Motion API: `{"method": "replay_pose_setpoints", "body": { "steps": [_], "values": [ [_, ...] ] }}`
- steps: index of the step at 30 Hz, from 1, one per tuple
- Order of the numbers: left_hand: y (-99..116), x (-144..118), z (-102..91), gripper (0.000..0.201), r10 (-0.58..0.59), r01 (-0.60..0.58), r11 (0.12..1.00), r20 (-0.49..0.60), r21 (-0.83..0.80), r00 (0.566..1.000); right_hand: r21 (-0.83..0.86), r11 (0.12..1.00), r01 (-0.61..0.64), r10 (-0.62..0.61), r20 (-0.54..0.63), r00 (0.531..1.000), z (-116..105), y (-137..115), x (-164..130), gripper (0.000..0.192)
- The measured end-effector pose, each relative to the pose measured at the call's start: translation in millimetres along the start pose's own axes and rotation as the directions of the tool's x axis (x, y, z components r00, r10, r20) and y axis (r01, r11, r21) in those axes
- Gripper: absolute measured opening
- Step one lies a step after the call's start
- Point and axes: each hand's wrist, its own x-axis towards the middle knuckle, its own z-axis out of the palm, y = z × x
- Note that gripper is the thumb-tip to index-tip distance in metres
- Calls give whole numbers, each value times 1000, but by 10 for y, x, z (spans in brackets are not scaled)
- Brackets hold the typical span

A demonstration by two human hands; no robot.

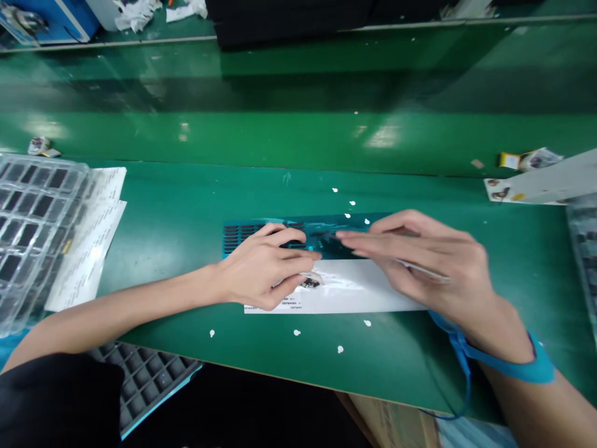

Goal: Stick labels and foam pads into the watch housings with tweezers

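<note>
A strip of translucent blue film (345,246) with rows of dark slots at its left end lies on the bench, its lower edge meeting a white printed sheet (364,286). My left hand (268,264) rests across both, fingers apart and slightly bent, gripping nothing visible. A small light-and-dark piece (311,281) shows by its lower fingertips. Over the right part of the film, my right hand (420,255) is closed around a thin, pale tool (426,271) that looks like tweezers. Its tip is blurred near the dark patch in the film.
Small white tabs (352,203) are scattered on the green bench (177,236). Clear compartment trays (32,230) and printed sheets (105,236) lie at left. A white strip (545,180) stands at right. A blue wrist strap (508,364) trails a cord; a dark grid tray (149,379) sits below the edge.
</note>
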Motion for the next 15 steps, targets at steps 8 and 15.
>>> {"method": "replay_pose_setpoints", "body": {
  "steps": [8,15],
  "values": [
    [192,-14,-222,17,158,-212,967,-317,-142,935,-262,956,129,-208,-300,931,3,-231,156,67],
    [216,36,-592,9,-843,297,73,100,-952,529,-296,949,112,-180,-216,960,151,-680,159,75]
  ]
}}
